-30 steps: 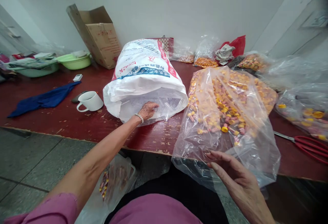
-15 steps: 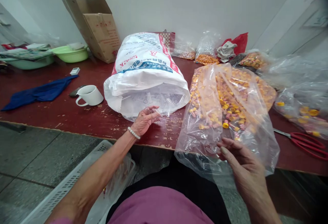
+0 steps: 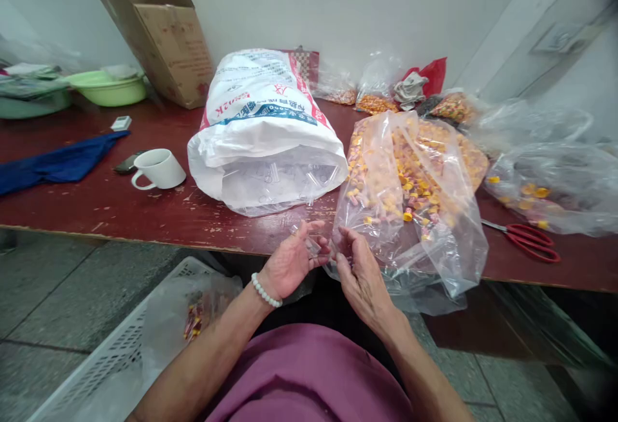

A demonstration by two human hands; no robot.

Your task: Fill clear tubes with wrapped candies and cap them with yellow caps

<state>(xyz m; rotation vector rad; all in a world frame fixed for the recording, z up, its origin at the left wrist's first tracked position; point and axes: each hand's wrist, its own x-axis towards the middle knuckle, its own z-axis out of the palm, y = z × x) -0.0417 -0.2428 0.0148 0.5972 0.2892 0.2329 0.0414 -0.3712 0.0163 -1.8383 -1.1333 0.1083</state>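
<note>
Palm up over the table's front edge, my left hand (image 3: 287, 264) has its fingers curled around a clear plastic tube (image 3: 313, 246); more may lie in the palm. My right hand (image 3: 364, 280) faces it, thumb and fingers pinched at a small clear bit too blurred to name. Behind my left hand lies a white printed sack (image 3: 270, 116), its mouth facing me, with clear tubes (image 3: 273, 172) inside. Beyond my right hand is a clear plastic bag (image 3: 447, 261) of small pink pieces with yellow caps (image 3: 408, 215), its open end hanging over the edge.
A white mug (image 3: 161, 170) and a blue cloth (image 3: 72, 161) sit on the left, with a cardboard box (image 3: 176, 49) and a green basin (image 3: 113, 91) behind. Red-handled scissors (image 3: 531, 242) lie at right. Below the table stands a white crate (image 3: 111, 351).
My left hand has drawn back from the sack's mouth toward me, clear tube in it. My right hand has moved left from the bag's open end, close to my left.
</note>
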